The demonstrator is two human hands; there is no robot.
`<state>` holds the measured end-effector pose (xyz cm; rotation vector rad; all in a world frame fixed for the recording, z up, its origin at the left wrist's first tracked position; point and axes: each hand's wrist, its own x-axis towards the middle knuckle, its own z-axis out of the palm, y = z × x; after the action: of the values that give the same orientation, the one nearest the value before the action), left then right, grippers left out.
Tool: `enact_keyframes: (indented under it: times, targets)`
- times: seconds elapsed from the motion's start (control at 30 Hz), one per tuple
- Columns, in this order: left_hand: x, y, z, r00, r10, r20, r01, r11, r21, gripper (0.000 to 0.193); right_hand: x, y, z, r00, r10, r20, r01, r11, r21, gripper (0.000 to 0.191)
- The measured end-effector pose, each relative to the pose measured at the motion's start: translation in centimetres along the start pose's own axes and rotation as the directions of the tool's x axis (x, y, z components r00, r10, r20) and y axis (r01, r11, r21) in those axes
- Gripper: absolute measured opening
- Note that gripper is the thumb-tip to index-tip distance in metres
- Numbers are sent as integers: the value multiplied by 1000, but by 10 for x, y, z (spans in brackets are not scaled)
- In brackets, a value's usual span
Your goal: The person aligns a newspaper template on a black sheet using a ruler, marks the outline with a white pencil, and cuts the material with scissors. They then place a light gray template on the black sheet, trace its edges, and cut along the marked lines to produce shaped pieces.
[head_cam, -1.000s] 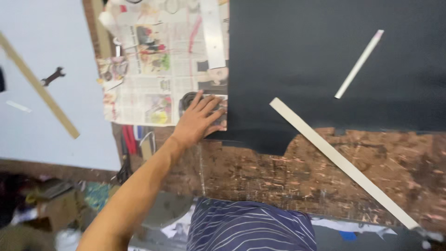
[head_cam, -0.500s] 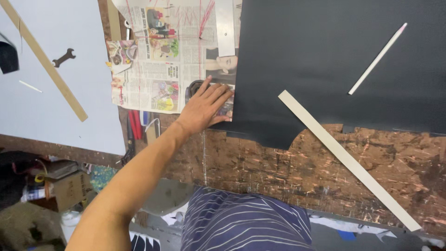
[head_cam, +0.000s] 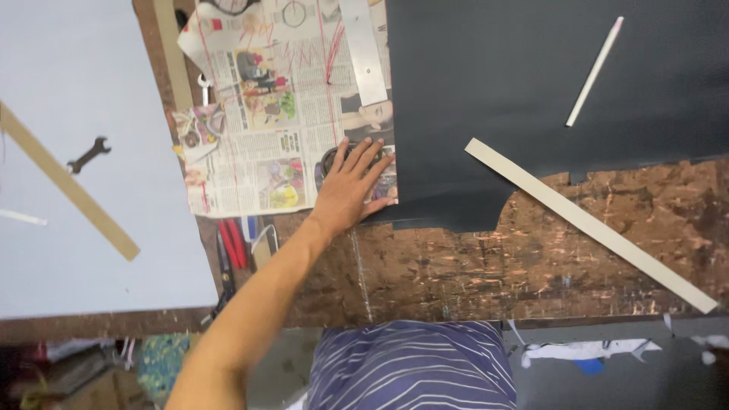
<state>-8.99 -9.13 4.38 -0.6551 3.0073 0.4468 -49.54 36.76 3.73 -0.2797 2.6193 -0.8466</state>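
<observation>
Left hand (head_cam: 351,190) flat on newspaper (head_cam: 266,114), worn workbench (head_cam: 471,266)

A small dark wrench (head_cam: 88,154) lies on a pale blue board (head_cam: 91,250) beside a wooden strip (head_cam: 68,181).

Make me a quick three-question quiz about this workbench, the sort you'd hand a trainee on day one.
1. True or false: the left hand lies flat with fingers spread on the newspaper, beside the edge of the dark sheet.
2. What lies on the pale board at the left, near the wooden strip?
A. a small wrench
B. a hammer
C. a paint tin
3. Fill in: the long pale strip lies ______ across the dark sheet's lower edge and the brown worktop.

Key: 1 true; 2 A; 3 diagonally. The right hand is out of view.
</observation>
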Motion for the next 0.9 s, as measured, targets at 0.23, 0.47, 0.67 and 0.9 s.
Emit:
enact_keyframes:
  times: [0.23,0.47,0.67,0.9]
  targets:
    - [-15,-14,7,990,-7,-143,-6,996,-86,80,-170,-80,105,583,52,811,-378,901,214,29]
    - [-26,-24,23,991,-13,-134,-6,990,-138,82,-292,-119,207,439,146,887,-476,875,91,32]
    - [-28,-27,21,990,-26,-137,4,987,-160,83,-297,-145,241,627,85,775,-380,901,209,42]
    - [-27,-29,23,994,-39,-106,19,983,-182,81,-287,-151,250,680,89,728,-306,937,171,45]
